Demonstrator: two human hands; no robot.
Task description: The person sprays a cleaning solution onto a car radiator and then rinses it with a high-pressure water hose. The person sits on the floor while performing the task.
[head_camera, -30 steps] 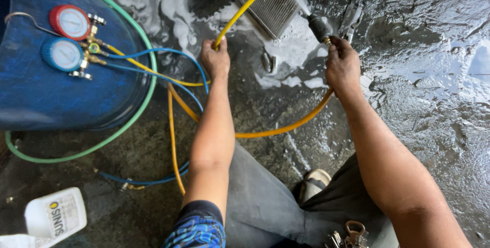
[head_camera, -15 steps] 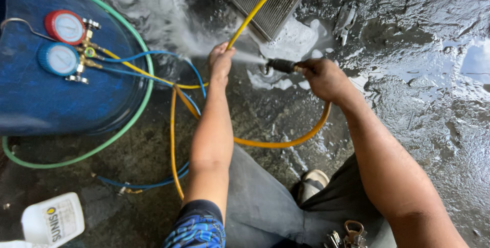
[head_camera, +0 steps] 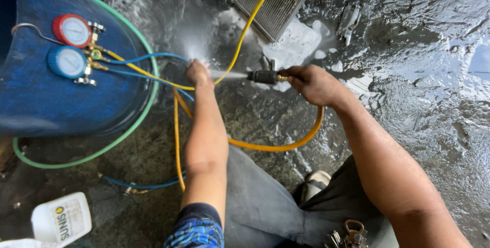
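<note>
My right hand [head_camera: 314,83] grips a black spray nozzle [head_camera: 263,77] on an orange hose [head_camera: 286,145]. The nozzle points left and sprays water straight onto my left hand [head_camera: 198,72], which is held out over the wet floor with its fingers curled loosely and nothing seen in it. Mist rises above that hand. Thin yellow and blue hoses [head_camera: 153,77] run under my left hand to a gauge set [head_camera: 71,46] with a red dial and a blue dial.
The gauge set lies on a blue drum [head_camera: 51,105] ringed by a green hose [head_camera: 76,160]. A finned metal coil [head_camera: 278,3] with white foam lies at the top. A white plastic bottle [head_camera: 61,220] sits bottom left. Keys [head_camera: 347,235] hang at my waist.
My right hand swung the nozzle from pointing up at the coil to pointing left. The spray now hits my left hand, which has moved slightly left and let go of the yellow hose.
</note>
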